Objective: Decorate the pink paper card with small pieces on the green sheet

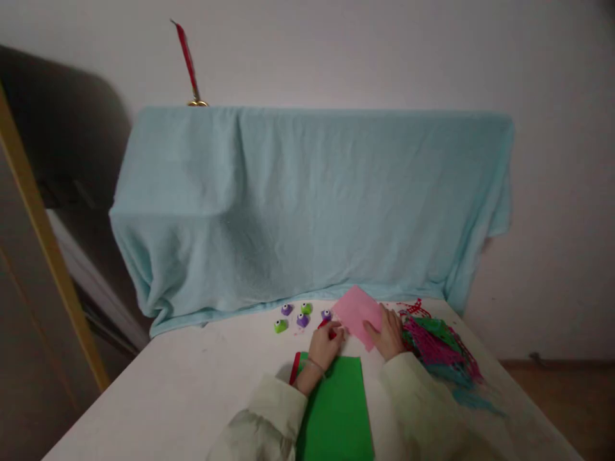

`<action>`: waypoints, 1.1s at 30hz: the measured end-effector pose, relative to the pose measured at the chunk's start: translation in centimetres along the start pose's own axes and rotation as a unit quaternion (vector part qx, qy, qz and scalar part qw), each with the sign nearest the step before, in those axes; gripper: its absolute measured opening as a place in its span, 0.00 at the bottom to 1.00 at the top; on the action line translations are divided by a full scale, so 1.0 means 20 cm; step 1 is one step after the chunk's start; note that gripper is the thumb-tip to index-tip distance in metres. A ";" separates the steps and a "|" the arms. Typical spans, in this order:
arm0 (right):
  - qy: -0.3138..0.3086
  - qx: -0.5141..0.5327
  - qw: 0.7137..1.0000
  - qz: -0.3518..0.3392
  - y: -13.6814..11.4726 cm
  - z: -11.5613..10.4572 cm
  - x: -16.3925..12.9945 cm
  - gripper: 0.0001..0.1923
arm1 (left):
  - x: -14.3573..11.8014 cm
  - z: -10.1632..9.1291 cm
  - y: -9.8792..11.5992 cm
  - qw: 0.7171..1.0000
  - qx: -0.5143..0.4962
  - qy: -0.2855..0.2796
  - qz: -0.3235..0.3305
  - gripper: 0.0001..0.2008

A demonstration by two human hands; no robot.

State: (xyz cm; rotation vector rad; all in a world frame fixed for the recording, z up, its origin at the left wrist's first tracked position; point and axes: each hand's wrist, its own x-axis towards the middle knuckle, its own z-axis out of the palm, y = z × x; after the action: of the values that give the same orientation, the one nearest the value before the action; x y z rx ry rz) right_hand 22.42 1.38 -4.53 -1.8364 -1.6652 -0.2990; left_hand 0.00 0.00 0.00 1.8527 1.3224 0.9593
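Note:
My left hand (327,344) is closed, its fingers curled on a small red object (331,331) whose kind I cannot make out. It is beside the left corner of a pink sheet (356,312) lying on the table. Across that sheet's right side rests my right hand (390,333), fingers stretched out and thumb apart. Below both hands lies a green sheet (336,410), with a red strip (295,368) showing at its upper left corner. Small purple pieces (302,320) and green pieces (280,326), each with an eye, stand near my left hand.
A heap of cut, lacy scraps (437,346) in magenta, green and blue lies right of my right hand, with red scraps (416,308) behind. The white table (192,378) ends at a light blue cloth (312,211). A yellow post (48,237) rises at the left.

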 end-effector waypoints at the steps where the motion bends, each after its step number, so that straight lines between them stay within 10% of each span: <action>1: -0.001 0.000 1.000 -0.002 0.00 0.00 0.00 0.37 | 0.00 0.00 0.00 1.000 0.006 -0.010 0.005 0.17; 18: -0.030 0.083 0.983 -0.160 -0.25 -0.18 -0.02 0.49 | -0.05 -0.05 0.04 0.983 0.134 0.067 0.110 0.16; 26: -0.100 0.215 0.971 0.008 -0.22 -0.22 0.00 0.18 | -0.05 -0.07 0.08 0.981 0.074 0.133 0.119 0.11; 29: -0.065 0.438 0.889 0.117 -0.25 -0.31 0.05 0.16 | -0.04 -0.09 0.10 0.979 0.007 0.165 0.120 0.11; 33: -0.083 0.692 0.671 0.253 -0.32 -0.41 0.08 0.21 | -0.03 -0.10 0.12 0.974 -0.124 0.160 0.101 0.14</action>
State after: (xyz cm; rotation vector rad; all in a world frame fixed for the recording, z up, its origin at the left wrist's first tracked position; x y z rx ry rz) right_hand 18.55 -2.13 4.54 -0.9419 -0.7937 1.1252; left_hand -0.70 -0.96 2.88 1.7106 1.1416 1.5095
